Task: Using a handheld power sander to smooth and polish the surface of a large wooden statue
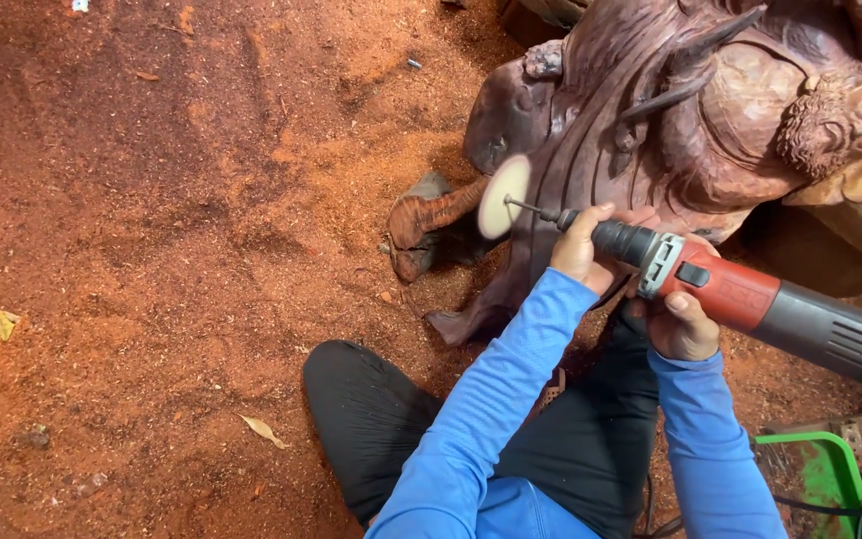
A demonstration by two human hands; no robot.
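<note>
Both hands (641, 289) clamped around red rotary grinder (740, 294), pale disc (504, 197) against carved wooden statue (670, 120); risks gouging if tilted.

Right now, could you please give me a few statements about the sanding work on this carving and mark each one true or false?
1. Both hands grip the power tool. True: the left hand holds near the nose, the right hand the red body.
2. The round pad is black. False: it is pale cream.
3. The pad is at the dark wooden carving. True.
4. The ground is bare concrete. False: reddish sawdust covers it.
5. The sleeves are green. False: they are blue.
</note>
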